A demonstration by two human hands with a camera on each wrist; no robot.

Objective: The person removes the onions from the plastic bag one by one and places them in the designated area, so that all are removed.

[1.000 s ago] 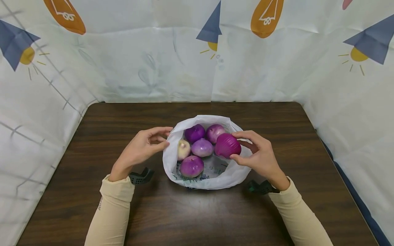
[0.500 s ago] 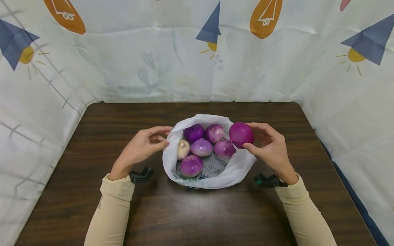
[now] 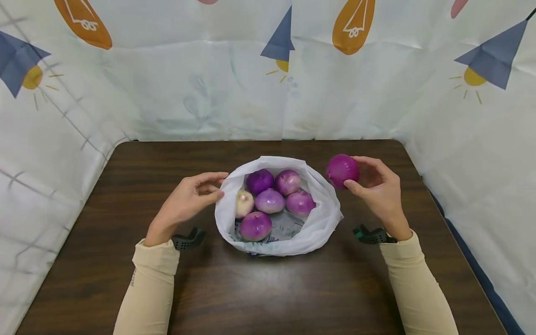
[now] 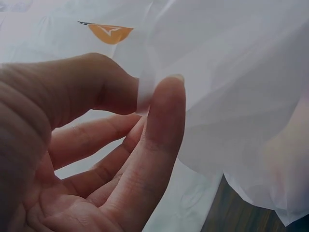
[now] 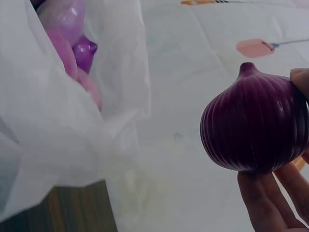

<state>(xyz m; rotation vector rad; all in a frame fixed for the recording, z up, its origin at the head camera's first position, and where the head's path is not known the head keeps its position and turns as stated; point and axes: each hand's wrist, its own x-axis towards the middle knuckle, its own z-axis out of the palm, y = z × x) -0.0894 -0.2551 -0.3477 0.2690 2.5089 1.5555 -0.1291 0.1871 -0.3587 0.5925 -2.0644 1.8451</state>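
Note:
Just right of the bag in the head view, a ridged purple onion (image 3: 341, 170) is held by my right hand (image 3: 380, 195), thumb on one side and fingers on the other. Its pointed top shows in the right wrist view, where the same onion (image 5: 253, 121) is clear of the bag. My left hand (image 3: 181, 208) pinches the left rim of the white plastic bag (image 3: 328, 223) between thumb and finger, seen closely in the left wrist view. Inside the wide-mouthed bag lie several purple onions (image 3: 270, 201) and a pale whitish onion (image 3: 244, 204), partly hidden by the rim.
The bag stands on a dark wood-grain table (image 3: 268, 298), near the middle. A white printed sheet (image 3: 167, 93) with lamp and bulb drawings hangs behind the table and along both sides. Each wrist wears a dark camera band (image 3: 189, 238).
My right hand has lifted the ridged onion out over the bag's right rim and carried it right and away from me. Another purple onion beneath is uncovered. The left hand keeps its grip.

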